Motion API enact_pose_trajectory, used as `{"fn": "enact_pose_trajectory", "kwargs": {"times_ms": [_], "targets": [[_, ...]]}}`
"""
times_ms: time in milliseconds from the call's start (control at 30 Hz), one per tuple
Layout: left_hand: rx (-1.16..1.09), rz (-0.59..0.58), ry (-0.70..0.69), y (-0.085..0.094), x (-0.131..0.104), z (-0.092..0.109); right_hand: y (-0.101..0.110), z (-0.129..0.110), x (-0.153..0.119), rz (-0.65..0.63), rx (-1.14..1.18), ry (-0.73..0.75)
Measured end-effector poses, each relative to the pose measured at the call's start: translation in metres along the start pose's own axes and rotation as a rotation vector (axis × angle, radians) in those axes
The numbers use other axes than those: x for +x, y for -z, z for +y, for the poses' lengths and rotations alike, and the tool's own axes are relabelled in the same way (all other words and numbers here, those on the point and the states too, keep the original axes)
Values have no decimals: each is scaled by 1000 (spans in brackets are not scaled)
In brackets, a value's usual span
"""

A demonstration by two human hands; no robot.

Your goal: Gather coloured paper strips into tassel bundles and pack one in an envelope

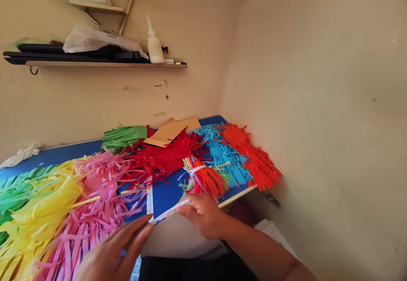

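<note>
Blue table [163,196]: runs across the middle and lower left of the frame, strewn with fringed paper.
Pink fringe [98,183]: left of centre, beside yellow fringe [47,204].
White sheet [178,234]: lower centre, tilted — upper edge spanning the two hands.
Left hand [111,251]: lower left, blurred, fingers at the edge; cannot tell whether they pinch it.
Right hand [206,217]: lower centre, gripping the sheet, thumb on the near face.
Edge work: seemingly straightening or creasing.
Next move: calls for steady right-hand hold, edge kept even.
</note>
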State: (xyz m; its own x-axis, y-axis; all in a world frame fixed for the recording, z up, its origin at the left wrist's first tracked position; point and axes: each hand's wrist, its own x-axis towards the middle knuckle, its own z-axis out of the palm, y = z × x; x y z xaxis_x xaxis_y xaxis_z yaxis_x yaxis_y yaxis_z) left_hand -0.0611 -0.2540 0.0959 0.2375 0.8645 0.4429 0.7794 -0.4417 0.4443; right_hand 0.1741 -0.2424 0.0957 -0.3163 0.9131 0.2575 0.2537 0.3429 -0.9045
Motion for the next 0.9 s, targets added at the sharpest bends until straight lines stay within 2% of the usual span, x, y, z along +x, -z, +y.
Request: {"fn": "enact_pose_trajectory", "kwargs": {"times_ms": [100,200,300,400,500,633,733,833,900], "targets": [[183,-129,-244,4,3,14,-5,-7,-4,-91,-66,18],[306,-135,-426,1,5,16,-6,-5,-8,-116,-10,16],[348,-66,-381,-2,1,10,-3,1,-13,-125,94,32],[376,-54,-311,-5,-4,10,-2,6,-18,-98,174,19],[387,-28,-334,-8,-5,17,-1,6,-21,-75,223,13],[310,11,-395,-8,1,29,2,6,-22,-13,108,34],[200,-18,-355,-7,7,36,4,6,-23,15,53,55],[119,-94,-308,-11,10,41,2,8,-26,9,32,46],[147,-75,-284,-16,10,43,-1,9,-27,2,42,25]]}}
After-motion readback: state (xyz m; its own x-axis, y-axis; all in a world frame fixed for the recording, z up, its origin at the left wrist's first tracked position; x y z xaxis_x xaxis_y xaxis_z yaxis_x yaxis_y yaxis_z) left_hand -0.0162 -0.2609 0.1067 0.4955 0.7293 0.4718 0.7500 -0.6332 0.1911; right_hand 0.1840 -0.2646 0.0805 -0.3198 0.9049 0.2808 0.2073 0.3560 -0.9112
